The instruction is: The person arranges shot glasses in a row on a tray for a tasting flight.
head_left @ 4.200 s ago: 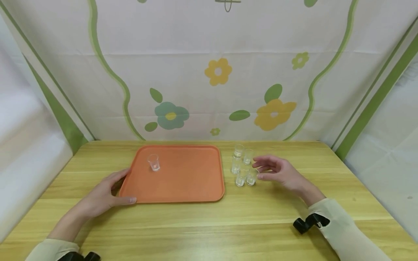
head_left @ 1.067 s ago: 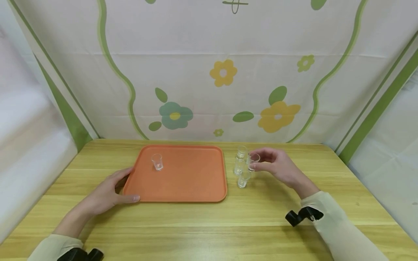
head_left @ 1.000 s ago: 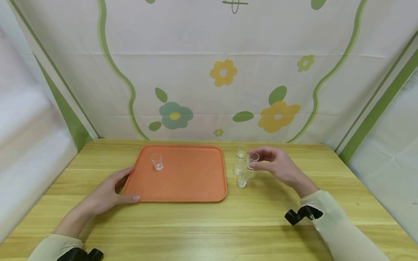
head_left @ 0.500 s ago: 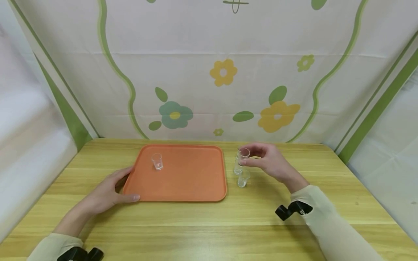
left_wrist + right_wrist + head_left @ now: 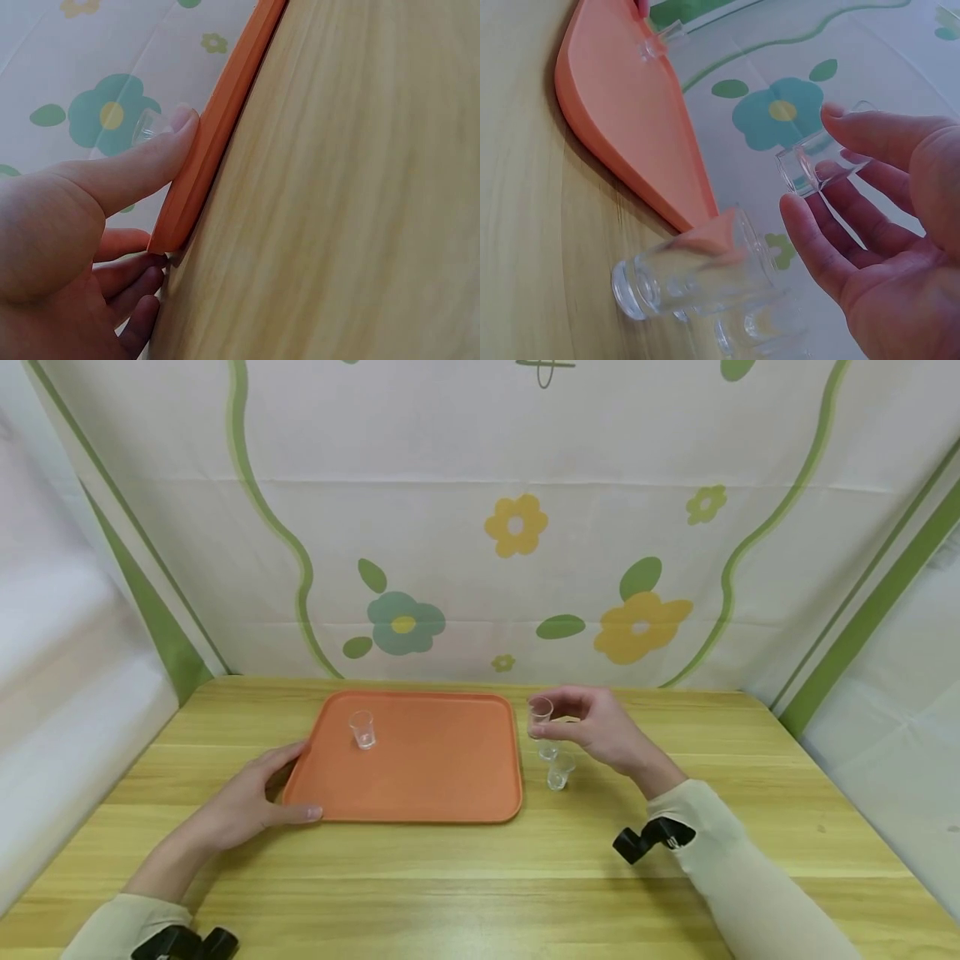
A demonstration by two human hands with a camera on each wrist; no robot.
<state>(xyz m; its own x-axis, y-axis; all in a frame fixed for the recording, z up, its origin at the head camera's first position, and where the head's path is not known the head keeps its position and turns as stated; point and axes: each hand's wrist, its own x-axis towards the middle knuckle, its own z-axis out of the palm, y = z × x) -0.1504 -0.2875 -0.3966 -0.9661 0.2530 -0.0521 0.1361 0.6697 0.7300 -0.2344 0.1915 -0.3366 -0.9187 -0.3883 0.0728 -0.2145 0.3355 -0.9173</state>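
My right hand (image 5: 603,732) pinches a clear shot glass (image 5: 541,712) between thumb and fingers, above the table just beyond the tray's right edge. The right wrist view shows the held shot glass (image 5: 810,163) tilted in the picture. Below the hand stand a front shot glass (image 5: 558,773) and another shot glass (image 5: 548,749), partly covered; any others behind the hand are hard to see. My left hand (image 5: 236,806) holds the front left corner of the orange tray (image 5: 427,777), thumb on its front rim, fingers along its left side. One upright shot glass (image 5: 363,732) stands on the tray, towards the back left.
The wooden table (image 5: 465,885) spreads in front of the tray and to both sides. A white flowered cloth (image 5: 450,443) hangs behind the table's back edge, with cloth at both sides. Black wrist devices are strapped over both sleeves.
My right hand has taken a shot glass from the group and carried it left towards the tray. My left hand stays on the tray corner; the glass on the tray has not moved.
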